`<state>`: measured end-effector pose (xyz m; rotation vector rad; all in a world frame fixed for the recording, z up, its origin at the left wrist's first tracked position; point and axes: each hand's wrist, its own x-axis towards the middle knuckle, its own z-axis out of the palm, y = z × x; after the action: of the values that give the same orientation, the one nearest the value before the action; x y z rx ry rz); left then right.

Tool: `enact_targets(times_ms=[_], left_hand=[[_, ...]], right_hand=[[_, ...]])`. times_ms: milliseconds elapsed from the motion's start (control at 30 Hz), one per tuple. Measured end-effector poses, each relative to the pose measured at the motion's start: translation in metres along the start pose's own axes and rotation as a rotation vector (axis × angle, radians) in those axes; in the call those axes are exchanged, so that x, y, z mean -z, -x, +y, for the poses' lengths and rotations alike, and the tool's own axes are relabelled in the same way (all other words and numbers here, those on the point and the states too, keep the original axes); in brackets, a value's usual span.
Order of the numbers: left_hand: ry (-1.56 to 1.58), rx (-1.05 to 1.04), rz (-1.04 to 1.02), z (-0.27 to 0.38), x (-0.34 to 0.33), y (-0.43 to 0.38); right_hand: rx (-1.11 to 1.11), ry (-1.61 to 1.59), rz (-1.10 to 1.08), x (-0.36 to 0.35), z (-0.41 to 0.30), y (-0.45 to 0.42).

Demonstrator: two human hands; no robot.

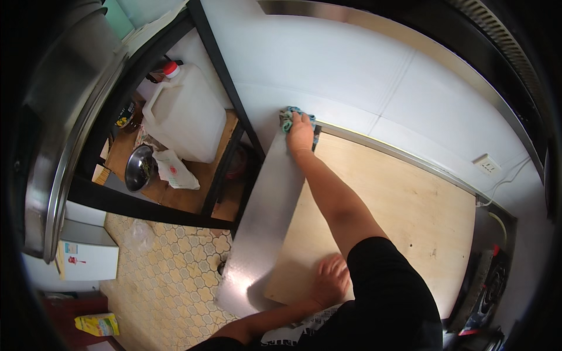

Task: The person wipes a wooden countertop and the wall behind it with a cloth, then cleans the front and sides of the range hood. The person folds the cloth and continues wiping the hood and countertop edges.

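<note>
My right hand (301, 135) presses a crumpled blue-green patterned cloth (286, 119) into the far end of a metal countertop strip (263, 210), where it meets the white wall (307, 61). Right of that strip lies a broad plywood board (395, 197), and my right forearm stretches over it. Near the board's front edge, close to my body, my left hand (333, 281) rests on the wood and holds nothing. Part of the cloth is hidden under my right fingers.
On the left, a black-framed shelf holds a white plastic jug (189, 114) with a red cap, a metal bowl (139, 169) and a plastic bag (175, 170). A gas stove (489, 285) stands at right, below a wall socket (486, 164) with a cord. A range hood overhangs the upper right.
</note>
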<state>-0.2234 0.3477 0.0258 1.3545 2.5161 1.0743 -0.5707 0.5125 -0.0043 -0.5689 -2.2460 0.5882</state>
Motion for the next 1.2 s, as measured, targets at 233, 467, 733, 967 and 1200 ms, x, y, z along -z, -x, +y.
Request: enact_targets(times_ms=[233,467,733,967,1200], left_hand=[[-0.034,-0.23,0.209,-0.037,-0.047,0.021],[0.172,-0.095,0.184,-0.013,-0.056,0.023],[-0.242,-0.132,0.064,0.018,-0.013,-0.009],[-0.289,-0.187,0.03,0.015,-0.023,-0.003],[-0.297,0.234,0.259,0.016,-0.039,0.046]], right_hand=[[-0.019,-0.074,-0.293,-0.054,-0.056,-0.009],[0.015,-0.746,-0.774,-0.014,-0.037,0.022],[-0.821,-1.894,-0.986,0.217,0.01,0.093],[-0.891,-1.368,-0.466,0.373,0.152,0.154],[-0.732,-1.441,0.095,0.531,0.247,0.08]])
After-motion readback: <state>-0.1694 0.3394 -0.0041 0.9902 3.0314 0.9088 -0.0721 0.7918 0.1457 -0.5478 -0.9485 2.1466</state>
